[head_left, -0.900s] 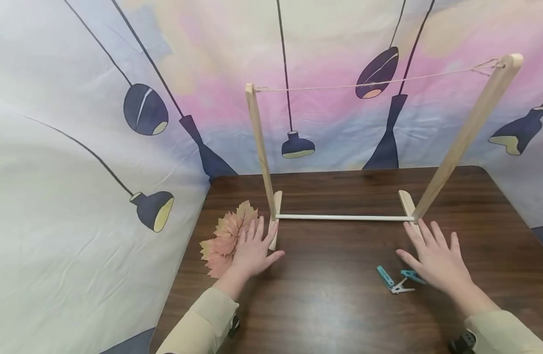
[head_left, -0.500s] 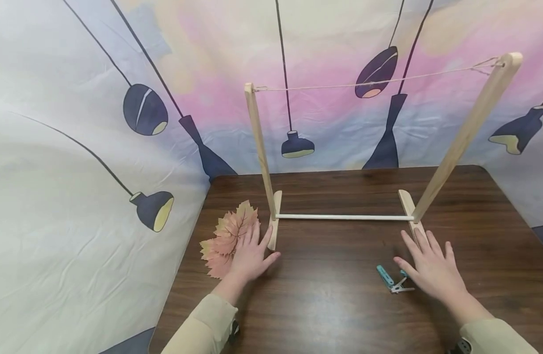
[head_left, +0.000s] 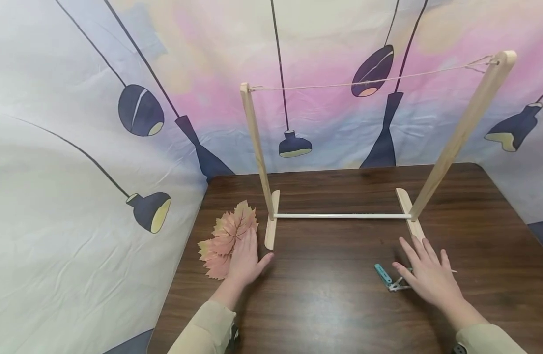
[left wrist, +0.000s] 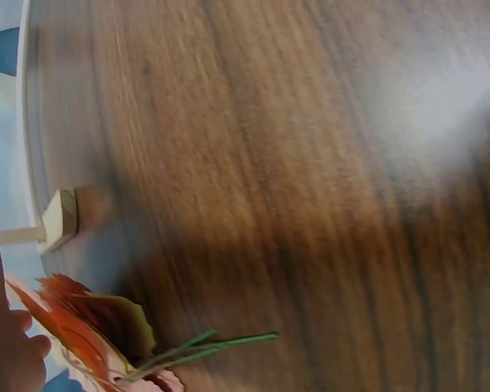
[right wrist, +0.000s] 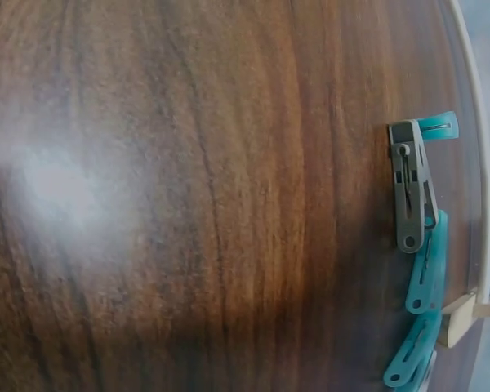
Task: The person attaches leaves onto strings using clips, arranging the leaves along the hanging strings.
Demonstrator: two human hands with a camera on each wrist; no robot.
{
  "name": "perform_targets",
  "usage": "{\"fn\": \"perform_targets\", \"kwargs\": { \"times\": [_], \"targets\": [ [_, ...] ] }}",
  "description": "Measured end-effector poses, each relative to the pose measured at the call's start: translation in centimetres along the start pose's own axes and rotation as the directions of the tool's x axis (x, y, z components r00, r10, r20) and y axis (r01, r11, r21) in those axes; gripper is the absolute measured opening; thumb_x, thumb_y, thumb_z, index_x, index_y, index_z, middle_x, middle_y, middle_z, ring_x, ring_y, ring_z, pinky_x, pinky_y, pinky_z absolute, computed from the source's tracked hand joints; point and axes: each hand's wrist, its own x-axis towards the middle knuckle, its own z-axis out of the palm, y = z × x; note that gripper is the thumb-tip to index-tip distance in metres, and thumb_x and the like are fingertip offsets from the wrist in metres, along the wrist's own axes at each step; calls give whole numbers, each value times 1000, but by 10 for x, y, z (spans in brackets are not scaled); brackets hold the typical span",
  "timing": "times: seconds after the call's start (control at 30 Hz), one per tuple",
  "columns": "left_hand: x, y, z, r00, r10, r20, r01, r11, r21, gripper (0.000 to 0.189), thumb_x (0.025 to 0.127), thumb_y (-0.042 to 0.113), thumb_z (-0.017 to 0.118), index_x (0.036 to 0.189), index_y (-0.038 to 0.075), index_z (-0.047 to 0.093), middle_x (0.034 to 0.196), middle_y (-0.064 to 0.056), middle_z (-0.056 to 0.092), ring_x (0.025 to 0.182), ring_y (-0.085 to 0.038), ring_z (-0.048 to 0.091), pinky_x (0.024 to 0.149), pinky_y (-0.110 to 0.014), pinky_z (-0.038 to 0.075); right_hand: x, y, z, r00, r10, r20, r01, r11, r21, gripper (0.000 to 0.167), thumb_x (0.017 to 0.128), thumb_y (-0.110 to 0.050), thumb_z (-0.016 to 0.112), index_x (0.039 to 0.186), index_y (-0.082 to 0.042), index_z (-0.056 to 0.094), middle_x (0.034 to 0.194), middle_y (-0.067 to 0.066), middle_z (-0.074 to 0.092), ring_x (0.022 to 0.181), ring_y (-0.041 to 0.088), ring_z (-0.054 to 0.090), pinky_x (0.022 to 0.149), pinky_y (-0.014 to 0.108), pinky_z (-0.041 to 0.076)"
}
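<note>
I'm palms-down over the wood-grain table (head_left: 324, 300).
My left hand (head_left: 243, 263), fingers together and thumb out, lies over the artificial maple leaves (head_left: 224, 235); my right hand (head_left: 430, 278), fingers spread, is above teal and grey clothespins (head_left: 383, 273) near the wooden stand (head_left: 462, 132).

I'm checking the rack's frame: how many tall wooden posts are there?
2: left post near the pink leaves, right post beyond the right hand; a white rod joins them.

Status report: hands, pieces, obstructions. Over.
Left hand at artificial maple leaves. Right hand, splayed, partly hiding teal-and-gray clothespins in head view. Wooden frame close ahead.
</note>
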Motion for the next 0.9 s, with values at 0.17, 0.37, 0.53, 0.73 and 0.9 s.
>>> {"fn": "perform_targets", "kwargs": {
  "times": [0.17,0.37,0.53,0.73,0.9],
  "targets": [
    [-9,-7,4,997,-71,7,71,996,-45,89,89,50,54,143,-11,18,148,-28,24,134,-40,28,105,-51,28,-1,1,3,1000,7,-5,-7,1000,21,66,96,-44,46,147,-9,24,143,31,26,133,49,17,98,72,4],
    [-17,-17,8,990,-142,-7,141,987,-78,86,90,48,55,143,-10,20,147,-27,27,130,-41,33,103,-54,29,-5,4,8,1000,11,7,-11,999,47,64,97,-42,44,147,-8,23,145,30,24,134,49,13,98,72,0],
    [-21,-23,10,983,-178,-45,173,979,-112,85,90,46,57,143,-10,21,144,-28,30,130,-41,34,103,-54,28,-7,7,9,1000,22,1,-22,998,55,63,97,-41,44,147,-8,24,145,30,25,135,48,12,98,72,3],
    [-26,-33,11,977,-207,-42,200,971,-132,85,89,42,60,144,-7,18,145,-27,29,132,-41,29,106,-53,24,-6,7,10,1000,29,-5,-28,998,61,62,97,-41,44,145,-5,27,144,29,26,135,48,15,98,71,5],
    [-34,-45,13,963,-243,-114,221,959,-177,81,85,35,66,140,-8,25,136,-29,38,124,-44,37,101,-55,30,-7,6,15,999,31,-13,-30,997,66,62,97,-40,45,143,-2,30,144,29,28,133,48,18,98,71,6]
  ]
}}
